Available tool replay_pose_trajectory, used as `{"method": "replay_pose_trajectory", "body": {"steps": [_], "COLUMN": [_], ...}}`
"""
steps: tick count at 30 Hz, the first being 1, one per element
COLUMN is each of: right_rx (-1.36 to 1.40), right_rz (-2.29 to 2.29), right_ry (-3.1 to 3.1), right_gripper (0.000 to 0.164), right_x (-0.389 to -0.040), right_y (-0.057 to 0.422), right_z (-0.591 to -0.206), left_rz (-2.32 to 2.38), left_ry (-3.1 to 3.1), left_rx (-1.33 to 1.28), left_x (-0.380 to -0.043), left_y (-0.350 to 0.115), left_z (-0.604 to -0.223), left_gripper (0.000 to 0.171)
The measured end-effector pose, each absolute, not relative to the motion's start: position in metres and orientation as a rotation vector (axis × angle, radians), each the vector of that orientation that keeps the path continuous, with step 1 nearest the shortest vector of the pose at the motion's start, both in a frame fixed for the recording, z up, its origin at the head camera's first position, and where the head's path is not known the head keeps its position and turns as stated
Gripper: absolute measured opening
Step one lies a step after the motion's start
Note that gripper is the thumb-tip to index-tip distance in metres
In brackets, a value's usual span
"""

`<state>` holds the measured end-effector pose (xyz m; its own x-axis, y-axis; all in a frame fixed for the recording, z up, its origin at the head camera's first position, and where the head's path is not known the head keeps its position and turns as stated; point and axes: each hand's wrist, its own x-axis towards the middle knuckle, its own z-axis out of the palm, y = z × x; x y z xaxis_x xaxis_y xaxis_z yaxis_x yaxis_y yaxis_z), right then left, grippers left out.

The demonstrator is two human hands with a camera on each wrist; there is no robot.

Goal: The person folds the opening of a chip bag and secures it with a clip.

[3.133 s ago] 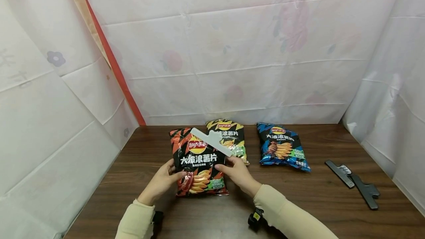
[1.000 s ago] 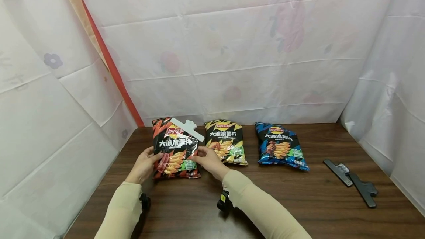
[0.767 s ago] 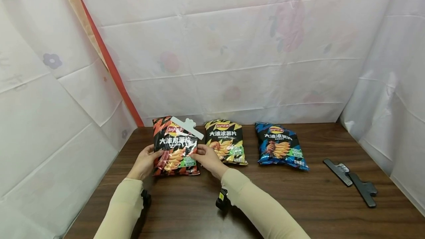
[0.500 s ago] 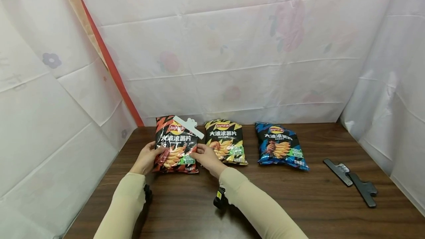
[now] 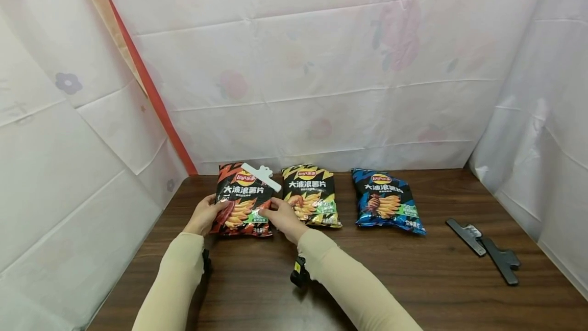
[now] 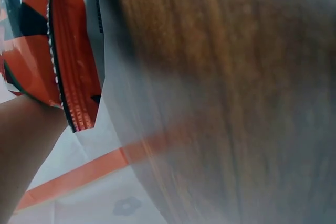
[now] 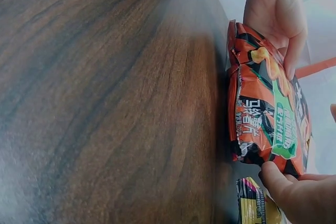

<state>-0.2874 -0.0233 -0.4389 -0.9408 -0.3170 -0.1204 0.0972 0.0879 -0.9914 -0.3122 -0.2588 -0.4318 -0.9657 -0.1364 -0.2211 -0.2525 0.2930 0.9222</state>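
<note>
A red-and-black bag of potato chips (image 5: pixel 243 203) is held between both hands at the back left of the table. My left hand (image 5: pixel 200 217) grips its left edge, thumb over the front. On the opposite edge, my right hand (image 5: pixel 286 219) pinches the bag, with the thumb on the printed face. A white bag clip (image 5: pixel 262 176) sits slantwise across the bag's upper right corner. In the right wrist view the bag (image 7: pixel 270 103) shows its bottom seam close over the wood. The left wrist view catches only a crinkled red end of the bag (image 6: pixel 79 51).
A yellow-and-black chip bag (image 5: pixel 311 195) lies just right of the held one. Farther right is a blue chip bag (image 5: pixel 387 201). Two dark clips (image 5: pixel 466 236) lie at the table's right side. White sheets (image 5: pixel 321 65) wall the back and sides.
Both hands have carried the red bag left and backward, uncovering the yellow bag. Over the last second it has shifted slightly right and come down lower. The other bags and dark clips stay put.
</note>
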Motion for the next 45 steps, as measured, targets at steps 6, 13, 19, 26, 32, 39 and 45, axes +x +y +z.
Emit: {"method": "replay_pose_trajectory", "body": {"steps": [6, 13, 19, 26, 32, 39, 45], "right_rx": [-0.237, -0.248, -0.256, -0.281, -0.266, -0.283, -0.292], "right_rz": [-1.915, -1.89, -1.874, -1.866, -1.856, -1.843, -1.863], "right_ry": [2.072, 2.074, 2.08, 2.102, 2.106, 2.092, 2.041], "right_gripper": [0.064, 0.07, 0.069, 0.066, 0.068, 0.067, 0.068], "right_x": [-0.286, -0.285, -0.284, -0.282, -0.283, -0.281, -0.281], "right_y": [-0.023, -0.024, -0.024, -0.025, -0.024, -0.02, -0.016], "right_z": [-0.436, -0.435, -0.434, -0.433, -0.432, -0.429, -0.43], "left_rz": [1.704, 1.67, 1.65, 1.628, 1.633, 1.616, 1.595], "left_ry": [2.486, 2.518, 2.536, 2.549, 2.548, 2.554, 2.556], "left_rx": [-0.371, -0.363, -0.35, -0.384, -0.407, -0.416, -0.409], "left_x": [-0.317, -0.322, -0.324, -0.326, -0.326, -0.326, -0.325], "left_y": [-0.26, -0.26, -0.261, -0.262, -0.262, -0.262, -0.262], "left_z": [-0.435, -0.437, -0.437, -0.437, -0.435, -0.434, -0.433], "left_gripper": [0.072, 0.068, 0.066, 0.066, 0.069, 0.07, 0.069]}}
